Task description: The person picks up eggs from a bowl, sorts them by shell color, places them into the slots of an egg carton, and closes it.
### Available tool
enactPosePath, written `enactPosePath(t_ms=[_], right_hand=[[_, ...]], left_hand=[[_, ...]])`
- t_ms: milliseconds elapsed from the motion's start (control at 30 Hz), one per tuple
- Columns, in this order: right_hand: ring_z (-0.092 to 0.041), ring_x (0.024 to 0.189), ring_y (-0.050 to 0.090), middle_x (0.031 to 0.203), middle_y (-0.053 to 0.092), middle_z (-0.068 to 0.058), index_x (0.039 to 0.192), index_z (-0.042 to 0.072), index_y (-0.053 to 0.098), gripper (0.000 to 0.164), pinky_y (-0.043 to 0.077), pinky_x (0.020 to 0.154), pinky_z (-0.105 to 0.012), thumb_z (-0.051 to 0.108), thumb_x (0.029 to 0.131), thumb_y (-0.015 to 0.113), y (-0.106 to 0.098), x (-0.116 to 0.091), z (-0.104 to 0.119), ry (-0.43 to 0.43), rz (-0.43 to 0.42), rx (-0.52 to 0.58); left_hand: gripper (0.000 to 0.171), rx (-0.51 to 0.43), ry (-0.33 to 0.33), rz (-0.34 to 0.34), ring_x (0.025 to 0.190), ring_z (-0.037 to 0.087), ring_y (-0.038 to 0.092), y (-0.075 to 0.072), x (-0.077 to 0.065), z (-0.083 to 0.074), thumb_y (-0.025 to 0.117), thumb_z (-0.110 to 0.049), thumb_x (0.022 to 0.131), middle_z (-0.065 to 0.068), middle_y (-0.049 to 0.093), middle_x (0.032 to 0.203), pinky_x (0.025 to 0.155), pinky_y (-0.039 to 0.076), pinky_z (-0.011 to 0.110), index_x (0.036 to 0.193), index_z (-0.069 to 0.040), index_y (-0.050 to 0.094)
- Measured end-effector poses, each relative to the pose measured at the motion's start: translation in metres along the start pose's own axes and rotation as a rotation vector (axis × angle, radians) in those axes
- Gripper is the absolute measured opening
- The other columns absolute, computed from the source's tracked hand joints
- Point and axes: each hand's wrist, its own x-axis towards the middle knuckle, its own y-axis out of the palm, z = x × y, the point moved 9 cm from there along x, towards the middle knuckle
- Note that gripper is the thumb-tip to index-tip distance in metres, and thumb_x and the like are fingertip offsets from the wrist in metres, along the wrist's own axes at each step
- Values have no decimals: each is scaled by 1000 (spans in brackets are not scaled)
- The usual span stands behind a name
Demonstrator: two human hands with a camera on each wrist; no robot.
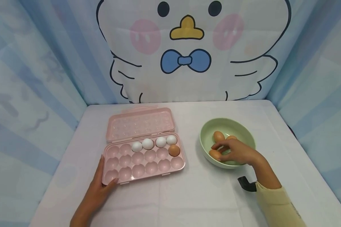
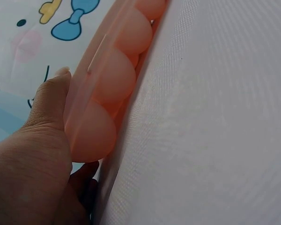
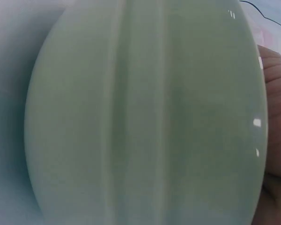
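Note:
A pink egg carton (image 1: pixel 143 164) lies with its lid (image 1: pixel 140 124) folded back. In its rear row sit several white eggs (image 1: pixel 148 144), and one brown egg (image 1: pixel 174 150) is in the second row at the right end. My left hand (image 1: pixel 100 183) grips the carton's near left corner; the left wrist view shows the thumb on the rim and fingers underneath. Inside the green bowl (image 1: pixel 244 129), my right hand (image 1: pixel 236 151) pinches a brown egg (image 1: pixel 214 154) between thumb and fingers. Two other brown eggs (image 1: pixel 218 136) show behind it. In the right wrist view the bowl's outer wall (image 3: pixel 145 112) hides the fingertips.
Carton and bowl stand apart on a white-covered table (image 1: pixel 193 195). A black strap (image 1: pixel 247 184) sticks out by the right sleeve (image 1: pixel 277 203). Behind the table hangs a cartoon-printed curtain (image 1: pixel 184 85), with blue patterned curtains (image 1: pixel 31 94) at both sides.

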Motion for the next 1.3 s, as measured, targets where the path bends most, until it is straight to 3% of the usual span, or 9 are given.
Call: enactPosePath(t_ms=[233,400,533,700,1033,1300], right_hand=[[-38,117,64,127,65,-16,130,-3,66,41,58,94,-38,-1,90,76,11,7,2,-44,41,111],[-36,118,62,128,64,-16,132,-4,60,46,57,95,-37,-5,89,76,11,8,4,-90,7,128],[-34,116,63,127,64,-15,135,-6,60,54,56,96,-39,-5,85,81,8,9,5,-121,-54,99],[-30,110,67,120,67,-11,129,-2,66,55,57,95,-36,0,79,89,1,13,7,-141,-166,106],[-31,119,64,133,63,-11,136,5,63,62,53,100,-31,6,80,90,-11,16,15,-89,-393,193],[-32,120,63,132,62,-14,135,2,62,62,51,101,-27,-2,80,88,-5,26,35,-139,-429,317]], left_hand=[[107,-3,0,-4,155,42,5,1,0,2,72,-43,97,6,-4,173,119,11,68,166,-34,-10],[107,-10,4,-5,156,41,4,0,1,0,72,-42,98,6,-4,173,119,11,67,166,-33,-9],[107,-6,-2,-4,156,39,3,-1,1,-1,72,-43,97,5,-5,173,120,10,66,166,-33,-10],[107,-6,-6,-6,156,40,3,-1,1,-1,72,-43,97,5,-5,173,120,10,66,166,-33,-10],[106,-28,13,-8,156,39,3,0,1,2,73,-41,97,5,-4,173,119,9,67,166,-36,-8],[107,-29,24,-3,156,40,4,-1,0,-1,73,-38,97,7,-3,173,119,10,67,166,-33,-8]])
